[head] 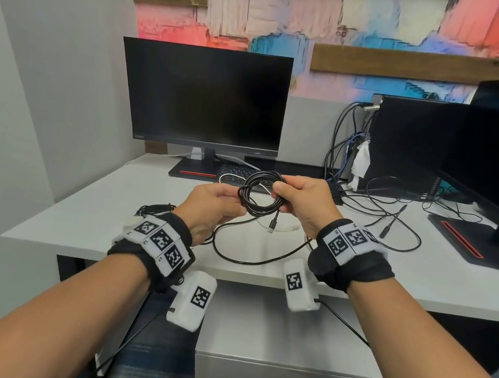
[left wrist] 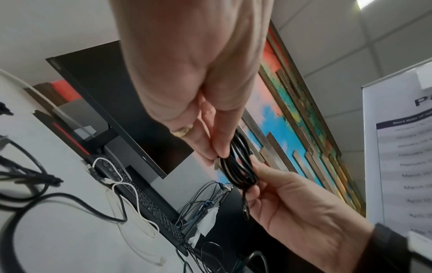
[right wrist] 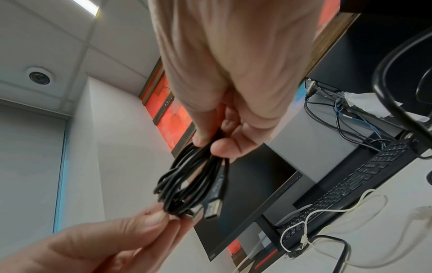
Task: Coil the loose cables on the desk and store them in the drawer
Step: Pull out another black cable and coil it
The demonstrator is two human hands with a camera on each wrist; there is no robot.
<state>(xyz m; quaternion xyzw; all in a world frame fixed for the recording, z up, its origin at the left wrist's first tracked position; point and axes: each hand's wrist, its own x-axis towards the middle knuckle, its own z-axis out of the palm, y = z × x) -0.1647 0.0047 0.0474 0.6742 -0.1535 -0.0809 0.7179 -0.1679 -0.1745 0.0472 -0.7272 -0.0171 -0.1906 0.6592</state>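
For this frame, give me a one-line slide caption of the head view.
Both hands, left hand and right hand, hold a coiled black cable above the desk.

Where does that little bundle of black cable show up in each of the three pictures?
Head: coiled black cable centre, held between both hands above the desk.
Left wrist: right of centre, below the fingertips.
Right wrist: centre, hanging from the right hand.
Shared landmark: dark monitor.

Both bare forearms wore black wrist wraps (head: 348, 265) banded with white tag-printed blocks (head: 158, 241); a gold ring (left wrist: 183, 130) circled one left finger.
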